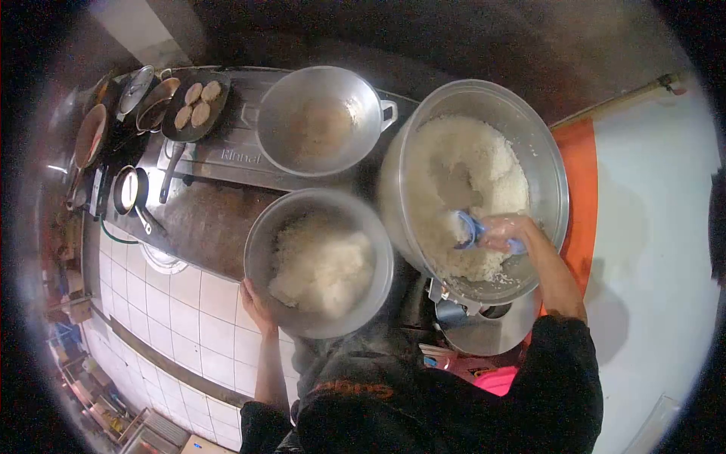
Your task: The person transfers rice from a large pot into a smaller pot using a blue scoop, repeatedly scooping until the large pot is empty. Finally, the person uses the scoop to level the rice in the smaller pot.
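In the large steaming metal pot [556, 163] lies white rice [510, 189], with a hollow near its middle. My right hand [503, 233] is inside this pot, closed round a blue scoop [470, 229] whose head touches the rice. A wide metal bowl [384, 261] with a heap of rice [325, 272] stands left of the pot. My left hand [259, 306] supports the bowl at its lower left side, its fingers partly hidden beneath the rim.
Behind the bowl, a wok [314, 125] sits on the stove [227, 155]. A square pan [198, 130] with several round patties and a small pan [127, 189] are at the left. A round metal lid [484, 333] lies below the pot, near a pink object [495, 380].
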`<action>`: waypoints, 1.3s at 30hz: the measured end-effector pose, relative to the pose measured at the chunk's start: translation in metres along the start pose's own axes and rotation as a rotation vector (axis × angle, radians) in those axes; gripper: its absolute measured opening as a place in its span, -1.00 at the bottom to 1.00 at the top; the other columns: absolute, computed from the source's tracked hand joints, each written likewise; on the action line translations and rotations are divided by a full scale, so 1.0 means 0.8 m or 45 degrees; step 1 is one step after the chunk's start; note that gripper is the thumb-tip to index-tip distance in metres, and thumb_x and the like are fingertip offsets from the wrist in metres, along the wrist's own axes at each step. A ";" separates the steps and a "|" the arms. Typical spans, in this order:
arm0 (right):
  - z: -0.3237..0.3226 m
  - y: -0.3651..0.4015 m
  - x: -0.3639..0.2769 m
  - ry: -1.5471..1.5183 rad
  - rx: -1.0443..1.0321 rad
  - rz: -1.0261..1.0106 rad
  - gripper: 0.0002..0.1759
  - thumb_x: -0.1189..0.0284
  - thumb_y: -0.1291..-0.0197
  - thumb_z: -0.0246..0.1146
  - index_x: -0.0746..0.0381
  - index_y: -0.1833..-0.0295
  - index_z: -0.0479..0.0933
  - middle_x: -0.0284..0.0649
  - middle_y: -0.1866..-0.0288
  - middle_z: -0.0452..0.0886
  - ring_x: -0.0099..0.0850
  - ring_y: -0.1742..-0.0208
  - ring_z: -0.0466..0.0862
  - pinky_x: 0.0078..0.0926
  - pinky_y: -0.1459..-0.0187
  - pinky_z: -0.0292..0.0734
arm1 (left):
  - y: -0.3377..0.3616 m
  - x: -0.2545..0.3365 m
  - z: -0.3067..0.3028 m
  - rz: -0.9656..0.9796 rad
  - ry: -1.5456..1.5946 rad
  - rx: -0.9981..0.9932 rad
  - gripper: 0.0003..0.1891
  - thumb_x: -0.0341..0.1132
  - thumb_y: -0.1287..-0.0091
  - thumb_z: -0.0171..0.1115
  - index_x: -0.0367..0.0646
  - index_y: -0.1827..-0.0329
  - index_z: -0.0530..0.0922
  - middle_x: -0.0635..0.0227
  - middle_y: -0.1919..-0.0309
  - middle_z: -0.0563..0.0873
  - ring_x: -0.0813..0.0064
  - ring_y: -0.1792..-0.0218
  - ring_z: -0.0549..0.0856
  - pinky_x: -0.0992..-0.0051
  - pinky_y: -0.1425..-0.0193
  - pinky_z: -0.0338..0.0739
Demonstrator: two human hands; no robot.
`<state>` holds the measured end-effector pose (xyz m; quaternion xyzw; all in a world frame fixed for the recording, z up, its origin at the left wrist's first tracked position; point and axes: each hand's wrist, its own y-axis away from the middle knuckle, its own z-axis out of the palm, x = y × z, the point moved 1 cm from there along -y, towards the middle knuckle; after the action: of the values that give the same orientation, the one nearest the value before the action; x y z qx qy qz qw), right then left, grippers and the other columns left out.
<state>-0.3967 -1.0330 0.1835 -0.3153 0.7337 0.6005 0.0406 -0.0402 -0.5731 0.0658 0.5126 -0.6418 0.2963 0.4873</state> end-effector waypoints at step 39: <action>-0.009 -0.089 -0.030 1.377 -0.432 0.109 -0.65 0.27 -0.21 0.07 0.24 0.05 0.60 -0.09 0.17 0.68 -0.28 0.14 0.64 -0.23 0.09 0.51 | 0.002 -0.071 -0.026 0.247 -0.725 -0.108 -0.43 -0.42 -0.33 0.03 -0.30 -0.41 0.15 -0.23 -0.31 0.28 -0.15 -0.28 0.35 0.15 -0.37 0.24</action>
<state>-0.3387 -1.0349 0.1350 -0.5501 0.5554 0.4641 -0.4166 -0.0353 -0.5335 0.0208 0.4904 -0.8105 0.1588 0.2782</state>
